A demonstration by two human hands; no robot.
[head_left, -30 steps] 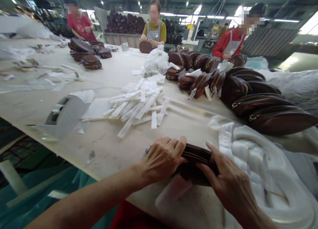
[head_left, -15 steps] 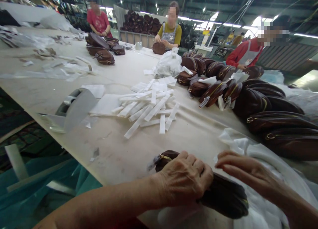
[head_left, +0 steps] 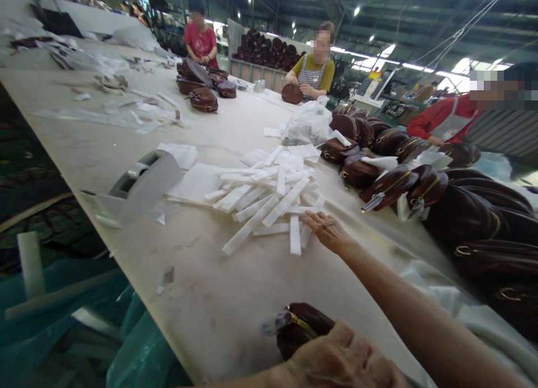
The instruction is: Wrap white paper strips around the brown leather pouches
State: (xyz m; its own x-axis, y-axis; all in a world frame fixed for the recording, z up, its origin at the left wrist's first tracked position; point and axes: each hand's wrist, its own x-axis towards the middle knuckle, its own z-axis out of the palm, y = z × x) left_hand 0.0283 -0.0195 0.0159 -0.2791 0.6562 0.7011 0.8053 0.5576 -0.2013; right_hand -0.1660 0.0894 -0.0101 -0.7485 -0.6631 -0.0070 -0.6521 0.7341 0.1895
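At the bottom edge, my left hand (head_left: 344, 357) lies over a small dark brown leather bag (head_left: 313, 316) with a gold zipper, gripping it; the fingertips are hidden behind the hand. Clear plastic wraps the zipper end (head_left: 275, 324). My right hand (head_left: 327, 230) is stretched forward with its fingers extended, at the right side of a heap of white strips (head_left: 260, 200). Its fingertips touch or lie over the nearest strips, and I see nothing held in it.
A tape dispenser (head_left: 138, 183) stands left of the strips, near the table edge. Several brown bags (head_left: 390, 189) line the right side. A clear plastic bag (head_left: 309, 121) lies farther back. Three other people are around the table. Teal plastic (head_left: 138, 343) hangs at lower left.
My right hand has left the bag's side and reached forward to the white strips. My left hand stays on the bag, both now lower in view as the camera has turned.
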